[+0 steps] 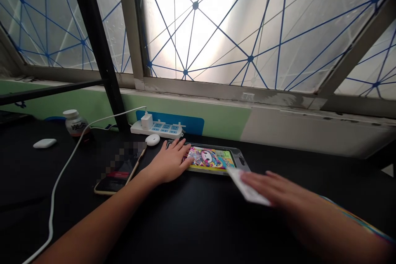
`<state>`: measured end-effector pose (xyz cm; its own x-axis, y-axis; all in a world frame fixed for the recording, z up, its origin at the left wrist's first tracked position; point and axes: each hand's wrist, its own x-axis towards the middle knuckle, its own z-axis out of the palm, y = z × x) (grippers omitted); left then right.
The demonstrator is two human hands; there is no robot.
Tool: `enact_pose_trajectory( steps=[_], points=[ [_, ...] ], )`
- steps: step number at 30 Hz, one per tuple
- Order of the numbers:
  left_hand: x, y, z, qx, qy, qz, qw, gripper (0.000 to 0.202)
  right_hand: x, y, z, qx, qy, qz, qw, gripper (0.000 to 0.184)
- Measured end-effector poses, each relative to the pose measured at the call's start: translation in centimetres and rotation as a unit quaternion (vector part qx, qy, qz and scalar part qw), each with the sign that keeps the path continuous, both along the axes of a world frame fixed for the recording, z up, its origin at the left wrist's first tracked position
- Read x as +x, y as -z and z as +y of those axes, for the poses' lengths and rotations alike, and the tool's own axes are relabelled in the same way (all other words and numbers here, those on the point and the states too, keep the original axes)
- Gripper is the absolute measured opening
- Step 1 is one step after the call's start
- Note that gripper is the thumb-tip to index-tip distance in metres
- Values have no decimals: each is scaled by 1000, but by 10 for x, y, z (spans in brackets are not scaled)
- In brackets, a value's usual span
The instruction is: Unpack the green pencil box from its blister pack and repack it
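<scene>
A flat clear plastic case [243,160] lies on the black table, with a brightly coloured cartoon picture [213,157] inside it. My left hand [173,159] rests flat on the left end of the case, fingers spread, covering that part. Over the table just right of the case, my right hand [272,187] holds a folded white tissue [247,189] beneath its fingers. The tissue's upper corner overlaps the case's near right edge in view; whether they touch I cannot tell. Motion blurs the right hand a little.
Left of my left forearm lies a smartphone [113,179]. A white earbud case [152,140] and a power strip [167,130] with a charger are behind it. A white cable [62,169] runs down the left side, past a bottle [75,123] and a white oval object [45,143].
</scene>
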<state>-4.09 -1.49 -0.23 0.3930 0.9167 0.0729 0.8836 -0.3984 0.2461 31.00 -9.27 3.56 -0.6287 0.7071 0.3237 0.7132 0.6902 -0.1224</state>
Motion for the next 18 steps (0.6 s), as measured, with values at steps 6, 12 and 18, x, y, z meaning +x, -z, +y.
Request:
enact_pose_trajectory(
  steps=[6,12,18],
  points=[
    [18,4,-10,17,-7,1,1000,66,-99,38,-32,-57,-212,-98,971,57],
    [34,1,-20,24,5,32,999,65,-139,38,-5,-170,-159,-37,972,57],
    [35,3,-20,35,10,43,998,66,-140,46,-2,-73,-169,34,982,26]
  ],
)
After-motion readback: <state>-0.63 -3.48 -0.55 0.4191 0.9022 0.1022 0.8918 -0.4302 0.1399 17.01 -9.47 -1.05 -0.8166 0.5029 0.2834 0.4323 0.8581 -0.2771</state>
